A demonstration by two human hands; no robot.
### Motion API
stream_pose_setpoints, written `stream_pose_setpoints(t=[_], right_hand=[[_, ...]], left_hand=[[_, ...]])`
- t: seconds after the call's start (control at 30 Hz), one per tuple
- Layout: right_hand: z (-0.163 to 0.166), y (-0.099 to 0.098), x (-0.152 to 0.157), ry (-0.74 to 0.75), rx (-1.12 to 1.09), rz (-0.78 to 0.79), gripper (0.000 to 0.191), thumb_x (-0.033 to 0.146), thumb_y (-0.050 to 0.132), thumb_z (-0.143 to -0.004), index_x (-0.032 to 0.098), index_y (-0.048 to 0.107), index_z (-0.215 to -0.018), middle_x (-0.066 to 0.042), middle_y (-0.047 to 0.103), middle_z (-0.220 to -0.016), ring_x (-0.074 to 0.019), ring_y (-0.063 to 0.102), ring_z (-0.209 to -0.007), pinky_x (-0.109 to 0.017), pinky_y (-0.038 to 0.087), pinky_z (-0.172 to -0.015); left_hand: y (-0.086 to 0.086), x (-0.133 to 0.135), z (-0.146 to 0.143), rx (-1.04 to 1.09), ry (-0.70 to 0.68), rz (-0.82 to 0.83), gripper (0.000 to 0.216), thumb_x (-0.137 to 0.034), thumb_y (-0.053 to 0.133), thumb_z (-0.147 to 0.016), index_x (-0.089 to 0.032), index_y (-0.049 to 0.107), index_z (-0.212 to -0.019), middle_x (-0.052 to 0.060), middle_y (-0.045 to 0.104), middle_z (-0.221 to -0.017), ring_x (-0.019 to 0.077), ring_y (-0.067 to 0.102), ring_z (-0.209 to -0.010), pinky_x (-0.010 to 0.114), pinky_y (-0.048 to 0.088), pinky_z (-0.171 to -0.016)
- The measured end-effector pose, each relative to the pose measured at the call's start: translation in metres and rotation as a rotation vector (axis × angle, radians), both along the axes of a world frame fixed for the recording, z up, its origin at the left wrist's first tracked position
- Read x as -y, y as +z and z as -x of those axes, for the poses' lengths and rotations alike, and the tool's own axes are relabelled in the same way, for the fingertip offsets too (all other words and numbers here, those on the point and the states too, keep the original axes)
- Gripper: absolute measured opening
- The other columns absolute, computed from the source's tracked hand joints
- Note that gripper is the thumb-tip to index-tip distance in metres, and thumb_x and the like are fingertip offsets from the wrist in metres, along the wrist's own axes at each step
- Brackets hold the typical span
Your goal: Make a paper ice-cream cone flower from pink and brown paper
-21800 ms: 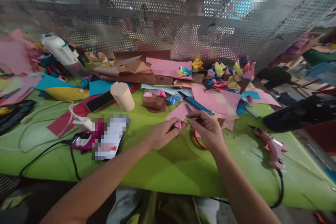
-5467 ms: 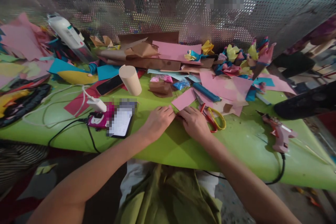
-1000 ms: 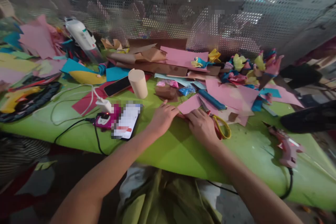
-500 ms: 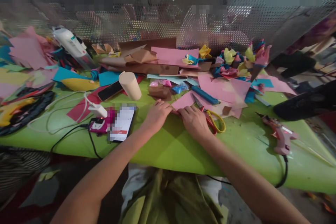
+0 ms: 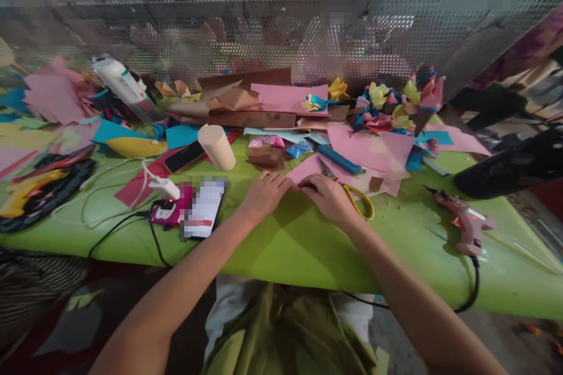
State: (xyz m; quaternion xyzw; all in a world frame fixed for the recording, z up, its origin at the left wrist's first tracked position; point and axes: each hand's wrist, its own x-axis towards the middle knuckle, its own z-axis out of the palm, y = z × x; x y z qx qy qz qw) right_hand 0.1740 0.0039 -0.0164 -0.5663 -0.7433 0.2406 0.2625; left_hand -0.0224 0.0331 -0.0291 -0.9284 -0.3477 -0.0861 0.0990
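Observation:
On the green table [image 5: 281, 246], my left hand [image 5: 264, 196] and my right hand [image 5: 328, 196] rest close together, palms down. Their bent fingers press at the near edge of a piece of pink paper [image 5: 308, 167], partly covered by the fingers. Scissors with yellow and red handles [image 5: 370, 205] lie beside my right hand, which hides part of them. Just beyond is a blue utility knife [image 5: 341, 159]. Small bags with pink pieces [image 5: 267, 141] and blue pieces [image 5: 299, 149] lie past my fingers, near a brown paper piece [image 5: 266, 158].
A cardboard tube [image 5: 217, 147] stands left, near a dark phone [image 5: 185, 156], a lit phone [image 5: 206, 208] and a magenta power strip [image 5: 172, 211] with cables. At right lie a pink glue gun [image 5: 470, 225] and a black bottle [image 5: 505, 167]. Paper flowers [image 5: 387, 99] sit behind.
My right hand has shifted slightly and now covers more of the scissors' red handle. Both hands stay at the pink paper. The view has moved a little.

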Motion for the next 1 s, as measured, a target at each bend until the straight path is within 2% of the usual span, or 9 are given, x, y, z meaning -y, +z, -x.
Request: stream_pose_setpoints(t=[0.13,0.2,0.3,0.43,0.57,0.73,0.9,1.0], right_hand=[[-0.01,-0.003,0.0,0.005,-0.256,0.137,0.014,0.021,0.054,-0.089,0.018,0.068,-0.088,-0.004,0.073,-0.087,-0.02,0.065,-0.081,-0.03,0.047,-0.073],[-0.013,-0.003,0.002,0.012,-0.316,0.136,0.019,0.024,0.052,-0.091,0.018,0.069,-0.085,-0.004,0.073,-0.085,-0.0199,0.066,-0.079,-0.03,0.048,-0.071],[-0.02,0.002,0.004,0.026,-0.296,-0.029,0.021,0.028,0.052,-0.094,0.02,0.071,-0.092,-0.005,0.073,-0.09,-0.0205,0.066,-0.083,-0.031,0.049,-0.073],[-0.027,0.011,0.007,0.143,-0.052,-0.348,0.019,0.025,0.061,-0.092,0.024,0.072,-0.107,-0.008,0.071,-0.1,-0.0237,0.065,-0.092,-0.034,0.049,-0.079],[-0.029,0.008,0.008,0.162,0.143,-0.476,0.019,0.027,0.059,-0.095,0.023,0.073,-0.108,-0.008,0.07,-0.091,-0.0243,0.062,-0.085,-0.036,0.046,-0.077],[-0.025,0.006,0.01,0.177,0.194,-0.51,0.026,0.034,0.051,-0.1,0.019,0.073,-0.102,-0.008,0.07,-0.088,-0.0216,0.059,-0.08,-0.033,0.044,-0.073],[-0.018,0.007,0.012,0.202,0.29,-0.523,0.033,0.034,0.045,-0.102,0.017,0.073,-0.099,-0.008,0.068,-0.08,-0.0221,0.056,-0.075,-0.033,0.04,-0.067],[-0.015,0.005,0.013,0.192,0.262,-0.479,0.035,0.033,0.043,-0.103,0.017,0.072,-0.09,-0.008,0.069,-0.079,-0.0212,0.056,-0.073,-0.033,0.04,-0.068]], left_hand=[[0.0,0.006,-0.004,-0.018,-0.027,0.036,0.025,-0.013,0.037,-0.099,-0.015,0.059,-0.11,0.009,0.067,-0.097,0.0233,0.06,-0.091,0.035,0.042,-0.08],[0.0,0.01,-0.005,0.002,-0.037,0.06,0.025,-0.018,0.035,-0.101,-0.015,0.059,-0.107,0.01,0.067,-0.092,0.0242,0.06,-0.089,0.035,0.042,-0.078],[0.004,0.012,-0.005,0.079,-0.012,0.153,0.024,-0.021,0.035,-0.102,-0.015,0.058,-0.104,0.01,0.068,-0.095,0.0242,0.062,-0.09,0.036,0.043,-0.08],[0.013,0.014,-0.003,0.188,0.089,0.352,0.023,-0.025,0.035,-0.102,-0.017,0.056,-0.1,0.008,0.07,-0.095,0.0233,0.064,-0.087,0.034,0.044,-0.076],[0.021,0.018,-0.001,0.212,0.111,0.473,0.027,-0.032,0.033,-0.104,-0.019,0.055,-0.095,0.005,0.067,-0.082,0.022,0.062,-0.075,0.031,0.04,-0.067],[0.023,0.021,-0.001,0.204,0.103,0.457,0.038,-0.041,0.026,-0.104,-0.019,0.054,-0.091,0.004,0.065,-0.077,0.0209,0.06,-0.071,0.03,0.037,-0.065],[0.018,0.018,0.0,0.138,0.087,0.391,0.037,-0.038,0.028,-0.104,-0.018,0.055,-0.09,0.006,0.067,-0.081,0.0225,0.061,-0.075,0.033,0.038,-0.069],[0.013,0.016,0.0,0.098,0.056,0.313,0.031,-0.033,0.033,-0.103,-0.016,0.056,-0.091,0.008,0.07,-0.084,0.0241,0.064,-0.079,0.036,0.038,-0.074]])
